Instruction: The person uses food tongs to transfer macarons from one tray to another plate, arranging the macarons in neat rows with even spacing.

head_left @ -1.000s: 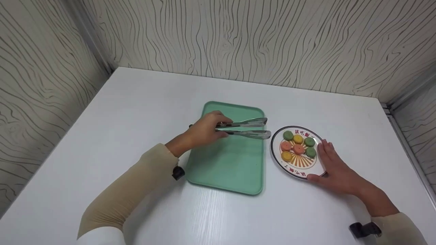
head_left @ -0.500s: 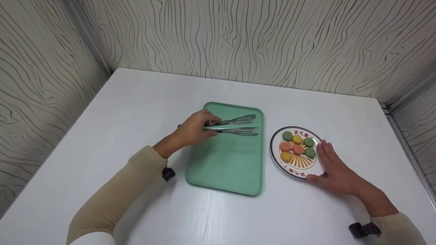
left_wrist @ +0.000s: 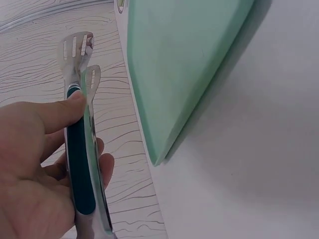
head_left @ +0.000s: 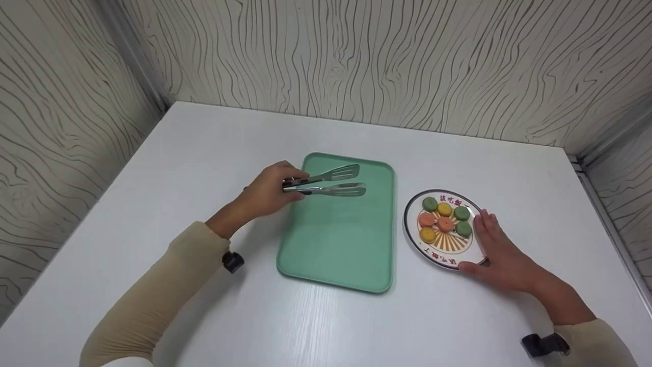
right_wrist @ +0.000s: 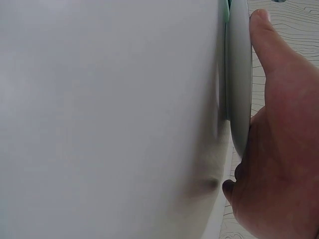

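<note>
My left hand point(head_left: 267, 189) holds a pair of metal serving tongs point(head_left: 326, 183) with dark grip panels. Their slotted ends point right over the upper part of a green tray point(head_left: 336, 250), slightly apart with nothing between them. In the left wrist view, the thumb presses on one dark panel of the tongs point(left_wrist: 80, 154) and fingers wrap behind. On the right, my right hand point(head_left: 504, 255) rests at the rim of a round white plate point(head_left: 415, 239), thumb and fingers spread along its edge. Several small macarons point(head_left: 445, 224), green, yellow and orange-pink, lie on the plate.
Tray and plate stand side by side on a white table point(head_left: 204, 148), a narrow gap between them. Panels with a wood-grain pattern point(head_left: 356, 61) rise behind the table and at both sides.
My left hand has moved left with the tongs, whose ends now hang over the tray instead of reaching past its right edge. The right hand and the plate have stayed put.
</note>
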Motion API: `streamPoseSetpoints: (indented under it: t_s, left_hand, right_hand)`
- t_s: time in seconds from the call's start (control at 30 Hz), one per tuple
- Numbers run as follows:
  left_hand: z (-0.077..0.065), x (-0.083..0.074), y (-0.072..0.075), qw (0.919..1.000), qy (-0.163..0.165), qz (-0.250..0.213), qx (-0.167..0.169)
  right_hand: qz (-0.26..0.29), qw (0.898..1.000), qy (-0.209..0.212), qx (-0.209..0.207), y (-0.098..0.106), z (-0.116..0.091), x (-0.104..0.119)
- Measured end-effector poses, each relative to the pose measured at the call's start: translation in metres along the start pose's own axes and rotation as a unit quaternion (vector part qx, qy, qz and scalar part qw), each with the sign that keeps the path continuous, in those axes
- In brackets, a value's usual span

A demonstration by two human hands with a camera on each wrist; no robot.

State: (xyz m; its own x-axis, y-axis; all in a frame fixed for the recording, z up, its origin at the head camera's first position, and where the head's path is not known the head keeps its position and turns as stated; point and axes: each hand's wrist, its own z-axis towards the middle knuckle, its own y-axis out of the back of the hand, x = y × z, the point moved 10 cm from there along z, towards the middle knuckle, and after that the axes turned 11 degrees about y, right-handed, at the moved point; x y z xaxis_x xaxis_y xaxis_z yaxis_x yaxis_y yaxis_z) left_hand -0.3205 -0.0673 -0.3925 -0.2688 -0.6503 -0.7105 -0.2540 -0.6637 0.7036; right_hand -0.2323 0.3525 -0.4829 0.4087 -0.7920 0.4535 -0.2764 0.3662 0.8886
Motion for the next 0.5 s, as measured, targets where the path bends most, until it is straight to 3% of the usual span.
streamPoseSetpoints:
  t_s: [0.5]
  left_hand:
    - [-0.012, 0.044, 0.03, 0.9973, 0.054, 0.002, -0.05]
  right_hand:
    - [0.002, 1.0, -0.003, 0.001, 0.001, -0.001, 0.0]
